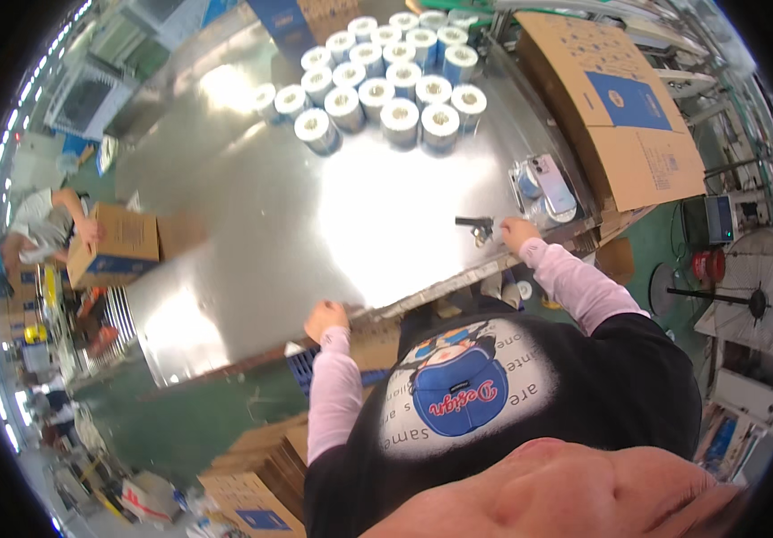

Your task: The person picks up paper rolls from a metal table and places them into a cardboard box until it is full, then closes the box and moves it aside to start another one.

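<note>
My left hand rests at the near edge of the metal table, its fingers curled in. Whatever lies inside them, if anything, is hidden. My right hand is further right along the same edge, fingers drawn together; I cannot make out anything in them. Just left of it lies a small dark tool with a black bar and a shiny part. Beyond the right hand, a pale phone lies over some small round items. Many white-topped rolls with blue sides stand grouped at the far side.
A large open cardboard box stands at the table's right end. At the left end, a person holds a smaller carton. Flattened cartons lie below on the left. A floor fan stands on the right.
</note>
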Demonstrator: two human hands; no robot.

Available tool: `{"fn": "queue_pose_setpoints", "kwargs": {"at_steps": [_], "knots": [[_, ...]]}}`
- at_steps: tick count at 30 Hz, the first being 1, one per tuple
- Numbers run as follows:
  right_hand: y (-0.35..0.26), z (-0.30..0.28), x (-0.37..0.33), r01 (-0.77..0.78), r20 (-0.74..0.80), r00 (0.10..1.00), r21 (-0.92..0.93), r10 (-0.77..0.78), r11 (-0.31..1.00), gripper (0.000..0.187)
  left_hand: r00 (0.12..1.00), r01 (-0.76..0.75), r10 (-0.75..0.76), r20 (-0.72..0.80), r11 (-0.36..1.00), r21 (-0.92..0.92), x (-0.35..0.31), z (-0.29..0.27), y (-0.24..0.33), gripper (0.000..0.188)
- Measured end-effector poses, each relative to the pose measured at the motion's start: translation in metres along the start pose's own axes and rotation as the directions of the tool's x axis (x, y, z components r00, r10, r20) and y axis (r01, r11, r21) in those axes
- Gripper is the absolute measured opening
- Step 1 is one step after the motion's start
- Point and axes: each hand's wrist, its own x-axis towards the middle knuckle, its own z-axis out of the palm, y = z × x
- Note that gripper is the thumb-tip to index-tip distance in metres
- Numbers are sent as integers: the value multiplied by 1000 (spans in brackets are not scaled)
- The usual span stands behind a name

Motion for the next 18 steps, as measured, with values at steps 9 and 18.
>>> {"fn": "queue_pose_setpoints", "kwargs": {"at_steps": [9, 18], "knots": [[63, -166, 33, -563, -535, 738, -152, 411, 813, 90, 944, -81, 70, 322, 996, 21, 6, -24, -11, 34], [24, -249, 38, -500, -706, 707, -453, 45, 738, 28, 859, -53, 39, 511, 999, 11, 20, -21, -21, 39]]}}
